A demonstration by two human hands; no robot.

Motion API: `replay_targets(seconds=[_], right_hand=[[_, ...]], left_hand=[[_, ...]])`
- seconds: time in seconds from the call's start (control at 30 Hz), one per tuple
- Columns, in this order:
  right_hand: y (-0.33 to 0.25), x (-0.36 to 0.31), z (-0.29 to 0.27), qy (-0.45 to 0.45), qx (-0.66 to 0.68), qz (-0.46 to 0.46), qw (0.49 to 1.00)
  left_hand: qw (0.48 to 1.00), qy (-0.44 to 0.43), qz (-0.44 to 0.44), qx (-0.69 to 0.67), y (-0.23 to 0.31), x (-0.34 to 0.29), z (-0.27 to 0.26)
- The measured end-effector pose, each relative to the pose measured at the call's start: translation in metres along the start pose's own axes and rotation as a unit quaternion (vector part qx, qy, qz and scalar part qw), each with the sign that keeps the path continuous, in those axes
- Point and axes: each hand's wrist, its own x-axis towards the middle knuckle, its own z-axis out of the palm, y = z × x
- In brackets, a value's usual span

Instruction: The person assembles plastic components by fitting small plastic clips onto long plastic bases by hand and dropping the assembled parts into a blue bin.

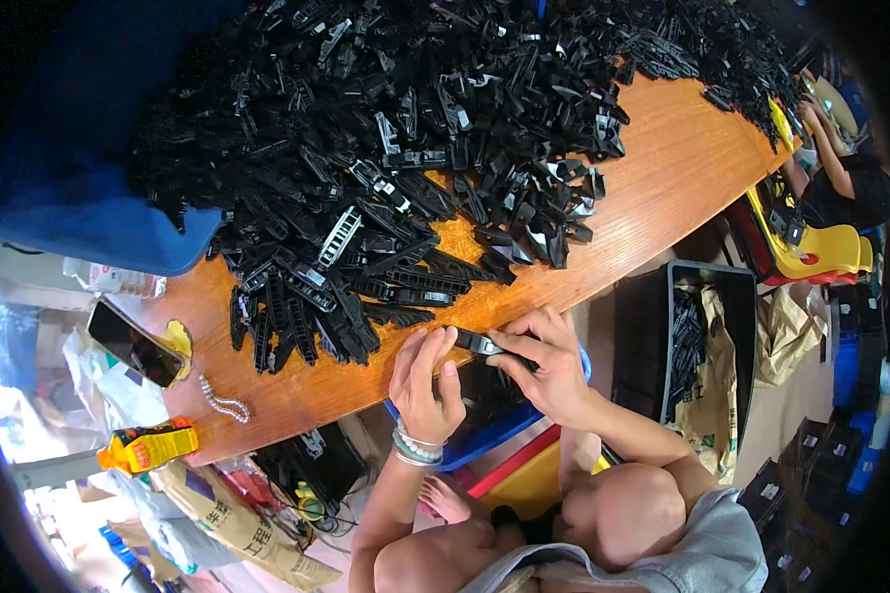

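My right hand (549, 368) pinches a small black plastic part (479, 343) between thumb and fingers, just over the near edge of the table. Light glints grey on the middle of this part. Beside its left end is my left hand (429, 387), its fingers stretched and its thumb apart from them; the fingertips are at the part's end, and I cannot tell whether they touch it. Pale beaded bracelets (417, 450) circle my left wrist. Beyond both hands, a large heap of similar black plastic parts (396, 188) covers much of the wooden table (653, 188).
Below my hands, a blue-rimmed tub (455, 457) holds black parts. A dark crate (665, 346) with parts and brown paper stands right. Left on the table are a phone (136, 342), a bead string (223, 401) and a yellow packet (150, 446). Another person (845, 183) sits far right.
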Motion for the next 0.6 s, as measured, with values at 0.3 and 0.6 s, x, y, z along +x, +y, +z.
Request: replay_targets(seconds=[0.3,0.6], right_hand=[[0.010,0.033,-0.015,0.065,-0.066,-0.100,0.991],[0.025,0.041,0.003,0.063,-0.170,-0.063,0.981]], left_hand=[[0.955,-0.074,0.011,0.288,-0.009,0.018,-0.022],[0.962,-0.124,0.087,0.226,-0.002,0.020,-0.024]])
